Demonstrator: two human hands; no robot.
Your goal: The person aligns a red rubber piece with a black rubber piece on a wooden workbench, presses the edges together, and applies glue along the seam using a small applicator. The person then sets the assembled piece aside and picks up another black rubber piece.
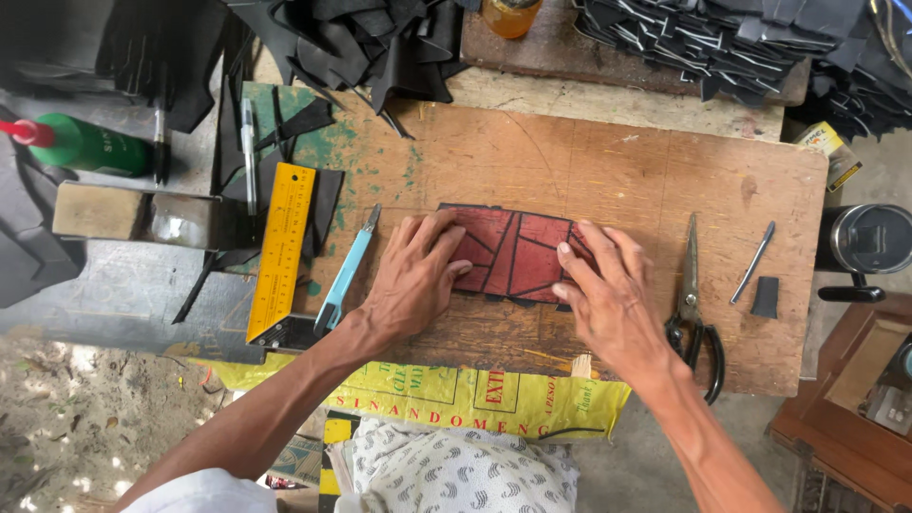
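- Both hands lie flat, palms down, on a dark red piece [513,252] marked with dark lines that lies in the middle of the wooden desk [617,161].
- Left hand [415,277] covers the piece's left end, its fingers spread and pressing down; it grips nothing.
- Right hand [608,294] presses the right end, fingers splayed, likewise closed on nothing (the two hands are apart, with the middle of the red piece showing between them).
- A thin strip of black material shows under the lower edge of the red piece.
- Just left of the left hand lies a light blue knife [344,275], pointing up and to the right.
- Further left, a yellow ruler [282,249] lies on the desk's edge, slightly tilted, with a silver pen [249,152] above it.
- Right of the right hand lie black-handled scissors [693,309], blades pointing away from the person.
- Beyond the scissors rest a small metal tool [753,261] and a small black scrap [765,296].
- Heaps of black cut pieces [722,38] sit along the far side of the desk, and a green bottle with a red cap [81,142] lies at the far left.
- A yellow printed sack [475,404] hangs below the desk's near edge.
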